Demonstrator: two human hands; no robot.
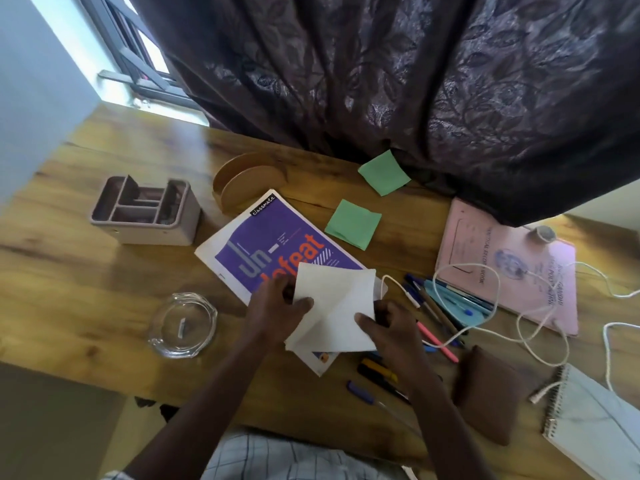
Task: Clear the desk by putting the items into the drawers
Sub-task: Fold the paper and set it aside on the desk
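The white folded sheet of paper (332, 306) is held just over the near corner of the purple-covered notebook (277, 251), between both hands. The left hand (277, 306) pinches its left edge, thumb on top. The right hand (388, 330) pinches its near right edge in the same way. Neither hand is nearer, and no drawer shows beyond the wooden tabletop (86, 271).

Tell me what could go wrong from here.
The white cable loops over the pens and the pink book; lifting either may snag it and drag things along.
The glass dish sits near the desk's front edge beside the left hand, which holds the white paper; a careless sweep could knock it off.
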